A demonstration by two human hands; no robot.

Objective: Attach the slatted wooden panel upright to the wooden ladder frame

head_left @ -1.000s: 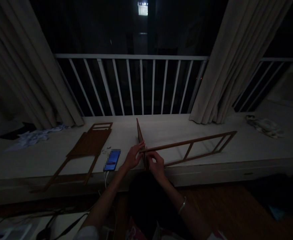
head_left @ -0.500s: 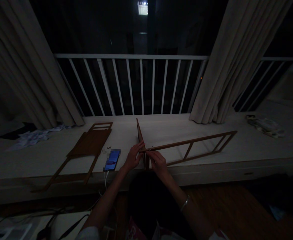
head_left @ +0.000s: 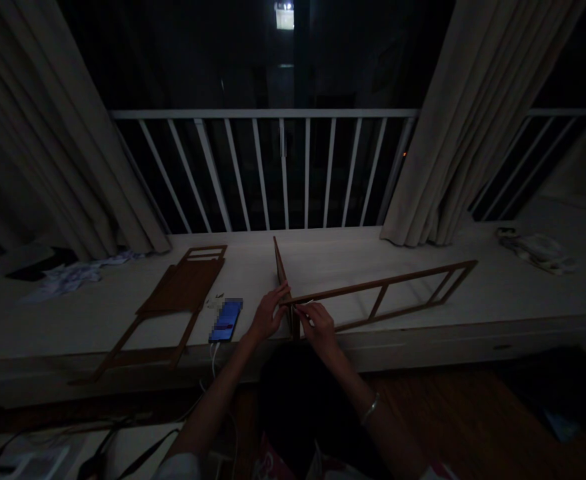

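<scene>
A brown wooden frame with crossbars stands on its side on the white ledge. At its left end it meets an upright wooden panel, seen nearly edge-on. My left hand grips the wood at this joint, fingers over the top edge. Just to the right, my right hand is closed, thumb and fingertips pinched against the joint under the frame's upper rail. What the pinch holds is too small and dark to make out. A second wooden piece, like a folded chair, lies flat to the left.
Left of my hands lies a lit phone with white cables, small bits beside it. Crumpled cloth is at far left, a pale bundle at far right. Behind the ledge run a white railing and curtains.
A thin piece that stuck up above the rail by my right fingertips no longer shows. My right hand has shifted very slightly; the left stays on the joint. The view has moved a little.
</scene>
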